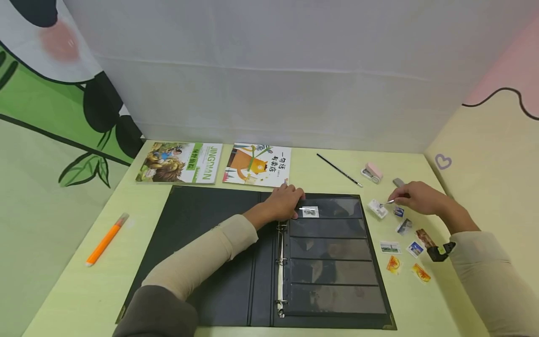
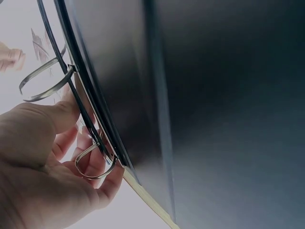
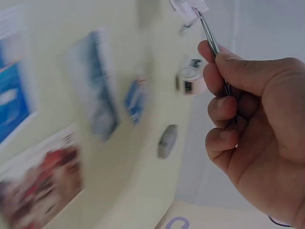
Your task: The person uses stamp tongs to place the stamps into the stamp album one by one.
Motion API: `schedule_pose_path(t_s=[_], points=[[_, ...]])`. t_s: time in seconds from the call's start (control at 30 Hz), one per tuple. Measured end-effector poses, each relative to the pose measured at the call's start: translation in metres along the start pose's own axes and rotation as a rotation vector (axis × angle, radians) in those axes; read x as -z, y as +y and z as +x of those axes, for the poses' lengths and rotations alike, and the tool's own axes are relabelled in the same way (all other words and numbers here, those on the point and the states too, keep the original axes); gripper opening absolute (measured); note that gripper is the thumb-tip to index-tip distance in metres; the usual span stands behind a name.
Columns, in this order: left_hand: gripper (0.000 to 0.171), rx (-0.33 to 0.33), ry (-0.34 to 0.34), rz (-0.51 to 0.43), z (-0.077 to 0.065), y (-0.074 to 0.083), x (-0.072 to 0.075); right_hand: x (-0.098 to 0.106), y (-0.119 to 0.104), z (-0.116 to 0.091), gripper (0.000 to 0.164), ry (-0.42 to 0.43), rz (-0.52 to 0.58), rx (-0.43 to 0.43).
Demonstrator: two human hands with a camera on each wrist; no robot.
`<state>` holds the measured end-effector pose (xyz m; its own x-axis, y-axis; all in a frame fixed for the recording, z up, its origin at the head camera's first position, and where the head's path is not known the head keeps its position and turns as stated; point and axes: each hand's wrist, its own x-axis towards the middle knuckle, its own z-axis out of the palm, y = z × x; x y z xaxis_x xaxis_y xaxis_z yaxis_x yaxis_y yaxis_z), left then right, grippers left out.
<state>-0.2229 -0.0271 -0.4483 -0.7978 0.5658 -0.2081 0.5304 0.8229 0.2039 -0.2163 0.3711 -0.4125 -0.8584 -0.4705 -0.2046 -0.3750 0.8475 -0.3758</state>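
Note:
In the head view my right hand [image 1: 418,197] pinches metal tweezers [image 1: 389,202] between thumb and fingers. A pale stamp [image 1: 377,209] is at the tweezer tips, also visible at the top of the right wrist view [image 3: 189,9]. My left hand [image 1: 281,203] is at the top of the clear pocket page [image 1: 328,229] in a black ring binder [image 1: 210,281]. Its thumb lies on the page while the fingers curl at the top edge; the left wrist view shows them beside the metal rings [image 2: 95,162]. A small grey stamp [image 1: 310,212] sits in the top pocket, next to the left thumb.
Several loose stamps [image 1: 390,247] lie right of the binder. Two picture books [image 1: 257,164], a dark pencil [image 1: 338,170], a pink stapler [image 1: 372,172] and a grey block [image 1: 397,182] are along the back. An orange pen-like tool [image 1: 106,241] lies left. A pale wall [image 1: 252,103] rises behind.

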Motion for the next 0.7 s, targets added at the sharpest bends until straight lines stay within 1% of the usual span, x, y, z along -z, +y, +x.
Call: schedule_pose_path(t_s=[0.1, 0.17, 0.3, 0.37, 0.5, 0.6, 0.7], points=[[0.051, -0.007, 0.005, -0.005, 0.000, -0.001, -0.001, 0.008, -0.008, 0.014, 0.019, 0.089, -0.013, 0.019], [0.052, -0.011, 0.007, -0.008, 0.000, -0.001, -0.001, 0.010, -0.014, 0.027, 0.020, 0.143, -0.022, 0.044], [0.051, -0.001, 0.008, -0.008, -0.001, -0.003, -0.002, 0.008, -0.029, 0.056, 0.021, 0.176, -0.032, 0.106], [0.051, 0.003, 0.010, -0.005, -0.001, -0.003, -0.002, 0.004, -0.037, 0.070, 0.020, 0.166, -0.035, 0.132], [0.050, 0.000, 0.014, 0.012, -0.001, -0.002, -0.001, -0.003, -0.050, 0.091, 0.019, 0.110, -0.059, 0.199], [0.050, -0.002, 0.012, 0.021, -0.001, -0.001, -0.001, -0.008, -0.058, 0.100, 0.017, 0.057, -0.087, 0.247], [0.050, 0.001, 0.014, 0.021, 0.000, -0.001, -0.002, -0.010, -0.065, 0.106, 0.016, 0.008, -0.088, 0.266]])
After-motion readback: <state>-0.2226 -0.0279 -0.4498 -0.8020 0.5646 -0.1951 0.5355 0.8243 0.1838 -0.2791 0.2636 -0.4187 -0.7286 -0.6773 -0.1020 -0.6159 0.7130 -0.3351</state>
